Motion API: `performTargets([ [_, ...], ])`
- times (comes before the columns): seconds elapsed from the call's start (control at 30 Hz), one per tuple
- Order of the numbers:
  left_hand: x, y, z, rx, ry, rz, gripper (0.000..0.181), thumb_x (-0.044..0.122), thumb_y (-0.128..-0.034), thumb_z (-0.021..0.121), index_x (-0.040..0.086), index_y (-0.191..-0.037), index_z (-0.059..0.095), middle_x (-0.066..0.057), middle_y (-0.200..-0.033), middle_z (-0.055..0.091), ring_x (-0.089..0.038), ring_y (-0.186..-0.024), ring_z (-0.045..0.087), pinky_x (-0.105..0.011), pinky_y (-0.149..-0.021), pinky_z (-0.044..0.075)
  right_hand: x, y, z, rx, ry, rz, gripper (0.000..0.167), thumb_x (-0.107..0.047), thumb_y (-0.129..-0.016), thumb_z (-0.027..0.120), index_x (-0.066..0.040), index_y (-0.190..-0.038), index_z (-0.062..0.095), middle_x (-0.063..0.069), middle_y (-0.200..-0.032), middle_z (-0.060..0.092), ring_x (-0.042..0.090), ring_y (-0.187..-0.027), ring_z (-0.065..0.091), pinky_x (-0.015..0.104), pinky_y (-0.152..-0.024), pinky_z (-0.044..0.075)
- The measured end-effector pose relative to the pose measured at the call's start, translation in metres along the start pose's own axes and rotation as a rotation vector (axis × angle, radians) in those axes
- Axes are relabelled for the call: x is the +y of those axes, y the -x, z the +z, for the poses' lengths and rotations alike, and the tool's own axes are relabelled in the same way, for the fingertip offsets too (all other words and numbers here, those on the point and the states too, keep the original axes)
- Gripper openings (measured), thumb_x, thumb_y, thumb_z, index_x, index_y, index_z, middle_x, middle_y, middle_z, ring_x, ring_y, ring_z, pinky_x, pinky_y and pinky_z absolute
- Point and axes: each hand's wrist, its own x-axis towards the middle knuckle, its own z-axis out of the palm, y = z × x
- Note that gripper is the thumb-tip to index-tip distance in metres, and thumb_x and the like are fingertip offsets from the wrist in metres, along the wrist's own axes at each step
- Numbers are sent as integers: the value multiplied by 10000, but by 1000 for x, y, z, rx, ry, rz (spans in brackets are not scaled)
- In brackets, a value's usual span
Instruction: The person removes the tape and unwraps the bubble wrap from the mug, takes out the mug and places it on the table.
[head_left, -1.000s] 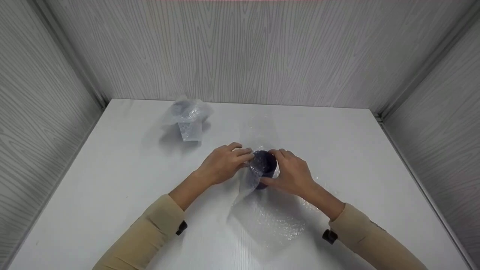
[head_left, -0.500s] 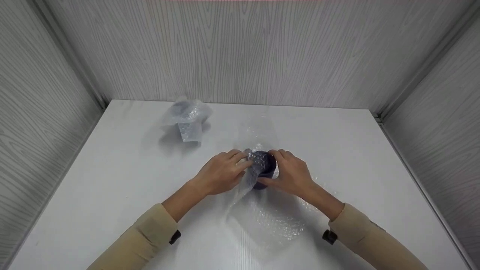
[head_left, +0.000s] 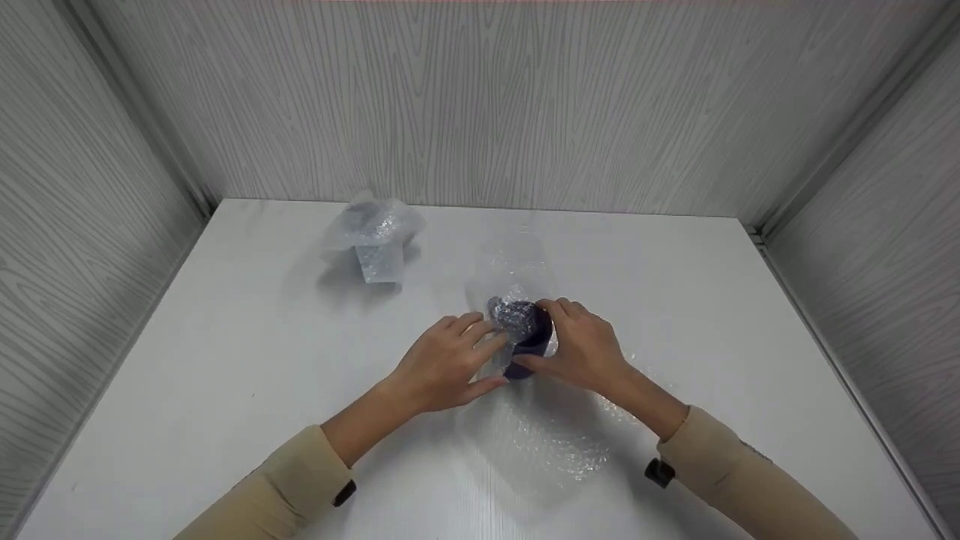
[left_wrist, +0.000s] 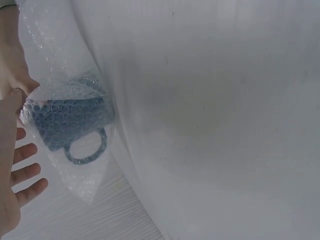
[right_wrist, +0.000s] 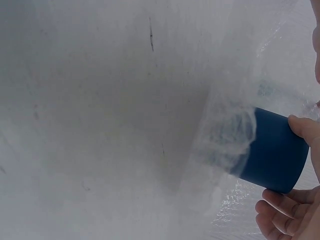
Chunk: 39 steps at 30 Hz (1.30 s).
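A dark blue mug (head_left: 531,346) is partly covered by bubble wrap (head_left: 555,450) at the middle of the table. My right hand (head_left: 583,346) grips the mug near its end, thumb on the near side and fingers on the far side; the right wrist view shows bare blue mug wall (right_wrist: 275,150) there. On the other side, my left hand (head_left: 442,366) lies against the wrap with fingers extended and thumb apart. The left wrist view shows the mug's handle (left_wrist: 87,160) through the wrap, with the left fingers (left_wrist: 27,172) spread beside it.
A bundle in bubble wrap (head_left: 381,229) stands on the white table (head_left: 247,352) at the back left. Loose wrap extends behind the mug and toward the front. Grey wood-patterned panels (head_left: 480,105) enclose the back and both sides.
My left hand has slid a little toward me, letting go of the wrap's edge, and its fingers have spread. The wrap flap now lies over the mug's left side. My right hand keeps its hold.
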Motion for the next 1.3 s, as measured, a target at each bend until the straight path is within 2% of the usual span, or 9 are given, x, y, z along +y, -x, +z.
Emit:
performTargets([
  [0.17, 3, 2, 2, -1, -31, 6, 596, 591, -924, 730, 168, -1342, 685, -26, -1253, 744, -231, -1209, 690, -352, -949, 610, -1, 0, 0, 1, 11, -1, 849, -586, -761, 894, -38, -1351, 626, 138, -1178, 737, 313, -1010, 744, 468, -802, 645],
  [0.43, 1, 4, 0, 11, -12, 1, 535, 505, -908, 775, 171, -1318, 696, -21, -1237, 748, -235, -1201, 696, -356, -936, 617, -1, 0, 0, 9, -4, 14, 828, -584, -754, 898, -55, -1335, 637, 124, -1147, 739, 304, -992, 745, 458, -796, 642],
  [0.93, -10, 13, -1, 71, 3, -25, 515, 361, -857, 838, 174, -1316, 699, -7, -1206, 751, -235, -1153, 702, -358, -912, 615, -4, 0, -1, -12, -39, 80, 800, -545, -754, 906, -76, -1341, 630, 115, -1189, 745, 314, -1078, 736, 483, -851, 633],
  [1.3, -24, 24, 2, 72, -18, -63, 484, 317, -836, 855, 167, -1273, 708, -13, -1184, 755, -256, -1143, 710, -374, -885, 625, -4, 2, 0, -6, -22, 106, 805, -571, -759, 894, -72, -1331, 628, 123, -1195, 743, 323, -1071, 738, 489, -839, 630],
])
